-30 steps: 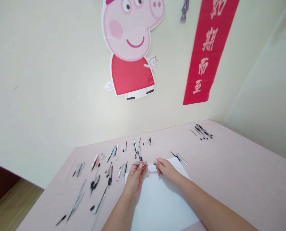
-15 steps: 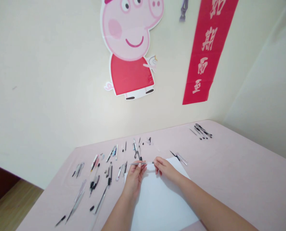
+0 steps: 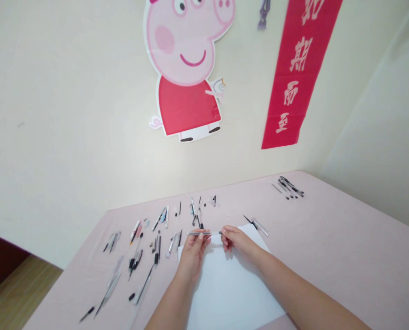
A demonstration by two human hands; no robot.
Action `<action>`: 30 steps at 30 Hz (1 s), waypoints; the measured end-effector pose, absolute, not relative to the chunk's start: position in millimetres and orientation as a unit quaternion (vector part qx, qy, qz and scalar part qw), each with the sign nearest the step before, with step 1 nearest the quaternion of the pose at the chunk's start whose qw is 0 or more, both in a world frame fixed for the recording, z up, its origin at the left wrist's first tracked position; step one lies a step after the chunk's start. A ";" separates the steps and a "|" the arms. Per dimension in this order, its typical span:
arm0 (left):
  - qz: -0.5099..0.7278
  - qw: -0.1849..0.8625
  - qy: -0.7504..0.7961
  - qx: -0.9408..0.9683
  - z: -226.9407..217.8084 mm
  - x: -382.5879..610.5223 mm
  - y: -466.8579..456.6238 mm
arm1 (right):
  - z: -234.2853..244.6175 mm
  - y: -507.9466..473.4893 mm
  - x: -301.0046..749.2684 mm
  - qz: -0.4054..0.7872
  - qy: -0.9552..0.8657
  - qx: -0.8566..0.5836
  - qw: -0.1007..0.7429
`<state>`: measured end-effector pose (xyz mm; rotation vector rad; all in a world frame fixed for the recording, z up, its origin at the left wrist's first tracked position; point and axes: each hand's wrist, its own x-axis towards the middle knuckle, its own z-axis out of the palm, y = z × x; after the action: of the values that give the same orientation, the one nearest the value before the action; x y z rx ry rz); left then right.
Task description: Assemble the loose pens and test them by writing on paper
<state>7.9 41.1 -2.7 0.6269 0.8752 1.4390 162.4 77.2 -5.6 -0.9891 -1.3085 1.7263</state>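
Note:
Above a white sheet of paper [image 3: 232,288], a thin clear pen [image 3: 215,233] lies level between my two hands. My left hand [image 3: 193,252] pinches its left part between thumb and fingers, and the grey tip sticks out past the fingertips. At the other end, my right hand [image 3: 236,239] is closed on the dark end of the same pen, its fingers curled. Whether that dark end is a separate piece is too small to tell. Just beyond my left fingers lies a pen part with a black grip [image 3: 201,224].
Groups of taken-apart pens, refills and caps [image 3: 135,261] spread over the left of the pink table [image 3: 345,247]. A few clear tubes and a black part [image 3: 259,225] lie right of the paper. Several black pens [image 3: 290,187] sit at the back right, near the wall.
My right hand has shifted very slightly to the right and turned a little, with its fingers curled in more. The left hand has hardly moved.

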 end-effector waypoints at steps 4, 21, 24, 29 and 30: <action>0.625 0.613 0.387 0.289 -3.7 7.6 40.9 | -7.2 77.0 162.3 0.696 -0.482 -0.386 0.367; 0.571 0.708 0.358 0.212 1.9 17.6 33.7 | 10.9 59.7 159.9 0.388 -0.775 -0.312 0.388; 0.536 0.687 0.397 0.287 -2.2 18.2 34.2 | 15.3 59.9 161.1 0.376 -0.768 -0.326 0.403; 0.460 0.405 0.547 0.570 -5.1 -0.7 40.6 | 13.6 69.0 167.8 0.361 -0.716 -0.397 0.446; 0.442 0.335 0.558 0.617 -3.6 -5.9 41.0 | 12.8 70.6 168.6 0.358 -0.711 -0.407 0.448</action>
<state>-5.9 41.0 -3.6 1.6106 1.4565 1.1541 168.6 70.6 12.8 -1.0062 -1.7608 0.8859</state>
